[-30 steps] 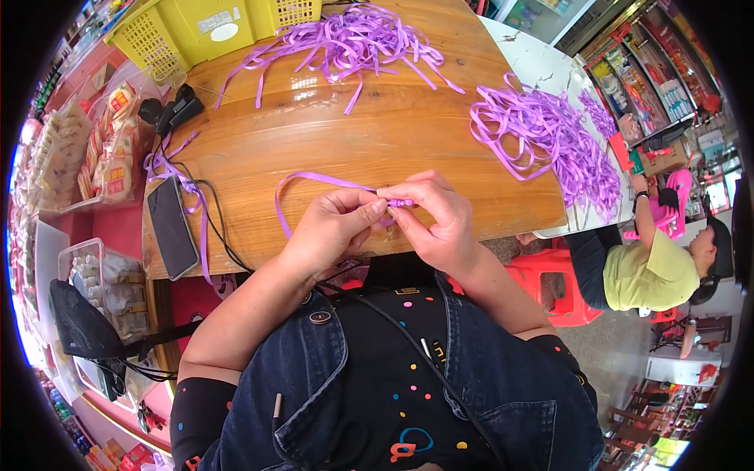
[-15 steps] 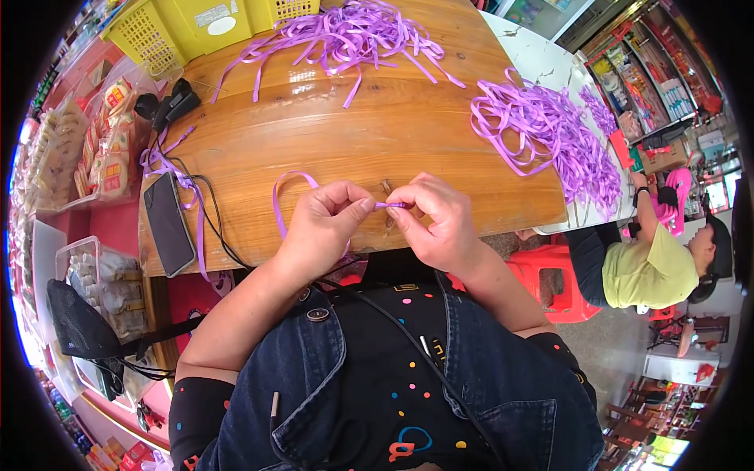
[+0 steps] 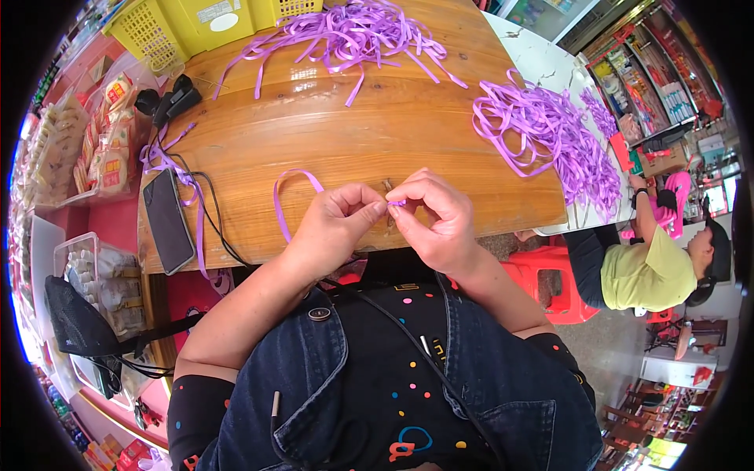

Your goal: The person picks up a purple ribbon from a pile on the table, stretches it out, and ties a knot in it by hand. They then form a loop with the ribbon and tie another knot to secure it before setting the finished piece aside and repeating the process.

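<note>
Over the near edge of the wooden table (image 3: pixel 353 141), my two hands meet fingertip to fingertip. My left hand (image 3: pixel 338 224) pinches a purple ribbon (image 3: pixel 279 206), whose loop curves out on the tabletop to the left of it. A short bit of the ribbon shows at the fingertips of my right hand (image 3: pixel 432 216), which grips it between thumb and forefinger. The exact form of the ribbon between the fingers is mostly hidden.
Purple ribbons lie heaped at the far side (image 3: pixel 357 35) and on the right (image 3: pixel 550 137). A yellow basket (image 3: pixel 204 27) stands far left. A phone (image 3: pixel 169 222) and black cable (image 3: pixel 212 204) lie left. Beyond the right edge a person (image 3: pixel 652 259) sits by a red stool (image 3: pixel 550 282).
My hands have come closer together, so the stretch of ribbon between their fingertips has shortened. The ribbon heaps stay where they were.
</note>
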### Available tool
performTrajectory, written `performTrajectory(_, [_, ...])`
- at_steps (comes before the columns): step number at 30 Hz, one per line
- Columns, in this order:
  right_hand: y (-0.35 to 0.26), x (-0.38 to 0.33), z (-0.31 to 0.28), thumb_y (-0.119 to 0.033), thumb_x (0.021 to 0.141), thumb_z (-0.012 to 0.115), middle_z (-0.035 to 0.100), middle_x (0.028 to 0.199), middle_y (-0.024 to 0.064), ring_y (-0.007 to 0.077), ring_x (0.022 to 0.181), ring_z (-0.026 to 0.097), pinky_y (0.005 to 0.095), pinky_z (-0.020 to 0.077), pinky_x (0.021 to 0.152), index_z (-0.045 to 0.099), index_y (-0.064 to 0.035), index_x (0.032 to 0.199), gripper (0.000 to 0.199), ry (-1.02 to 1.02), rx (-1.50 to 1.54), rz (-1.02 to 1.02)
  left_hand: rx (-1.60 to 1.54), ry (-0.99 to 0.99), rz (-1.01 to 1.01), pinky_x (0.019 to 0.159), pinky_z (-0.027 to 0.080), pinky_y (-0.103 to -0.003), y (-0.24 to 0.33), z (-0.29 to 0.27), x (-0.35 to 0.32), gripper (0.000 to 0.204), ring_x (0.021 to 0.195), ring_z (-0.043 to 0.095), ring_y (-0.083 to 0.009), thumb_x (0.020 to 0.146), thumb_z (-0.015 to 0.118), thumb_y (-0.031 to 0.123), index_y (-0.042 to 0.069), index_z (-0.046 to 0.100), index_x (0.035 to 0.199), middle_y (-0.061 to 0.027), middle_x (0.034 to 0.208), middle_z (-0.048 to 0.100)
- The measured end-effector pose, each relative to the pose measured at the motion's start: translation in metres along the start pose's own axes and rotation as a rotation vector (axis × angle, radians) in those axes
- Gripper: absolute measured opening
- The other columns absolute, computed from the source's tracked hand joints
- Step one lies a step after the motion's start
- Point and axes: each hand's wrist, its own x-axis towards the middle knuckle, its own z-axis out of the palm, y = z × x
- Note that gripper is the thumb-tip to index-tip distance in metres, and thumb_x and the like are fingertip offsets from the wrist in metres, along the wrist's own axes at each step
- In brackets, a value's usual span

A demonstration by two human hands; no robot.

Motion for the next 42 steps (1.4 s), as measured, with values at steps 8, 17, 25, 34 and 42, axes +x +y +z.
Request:
performTrajectory(8, [0.012,0.001,0.002,0.009,0.076,0.063,0.061,0.088,0.0105,0.0152,0.076,0.057,0.0244,0.0458,0.067,0.061,0.0023,0.094,0.019,0.001,-0.041,-0.159,-0.005,-0.054,-0.058,0.055,0.037,-0.019,-0.001,0.003,0.001,0.012,0.068,0.044,-0.002,0.091,0.056,0.014,0.003,0.06,0.088,0.0044,0.078,0.056])
performTrajectory(17, [0.02,-0.012,0.0,0.011,0.081,0.058,0.058,0.088,0.0087,0.0119,0.079,0.056,0.0232,0.046,0.071,0.056,0.0049,0.098,0.018,0.065,0.276,0.148,-0.471,0.156,-0.093,0.065,0.045,-0.022,0.005,-0.021,0.011,0.025,0.076,0.056,-0.0135,0.086,0.05,0.002,0.001,0.045,0.11,-0.0132,0.103,0.058])
performTrajectory(25, [0.017,-0.009,-0.002,0.009,0.083,0.058,0.06,0.088,0.0075,0.0099,0.079,0.057,0.0215,0.0459,0.072,0.059,0.004,0.096,0.014,0.105,0.311,0.214,-0.504,0.095,-0.111,0.079,0.047,-0.027,0.006,-0.025,0.009,0.026,0.092,0.058,-0.0177,0.087,0.05,0.003,0.0,0.045,0.112,-0.0139,0.107,0.056])
performTrajectory(34, [-0.003,0.003,0.0,0.002,0.085,0.057,0.064,0.09,0.0105,0.0095,0.072,0.058,0.0217,0.0463,0.063,0.059,0.0011,0.097,0.012,0.115,0.568,0.38,-0.133,-0.204,0.155,0.087,0.043,-0.028,-0.013,0.005,0.006,0.039,0.097,0.054,-0.0133,0.082,0.063,0.007,-0.002,0.049,0.118,-0.0062,0.103,0.06])
performTrajectory(42, [-0.001,0.011,-0.016,0.001,0.087,0.054,0.061,0.088,0.0109,0.0096,0.062,0.051,0.0205,0.0424,0.055,0.056,0.0001,0.101,0.014,0.227,0.809,0.373,0.305,-0.481,-0.191,0.053,0.039,-0.017,0.016,-0.004,0.001,0.018,0.062,0.05,-0.0041,0.087,0.063,0.022,0.004,0.06,0.089,0.0027,0.071,0.055])
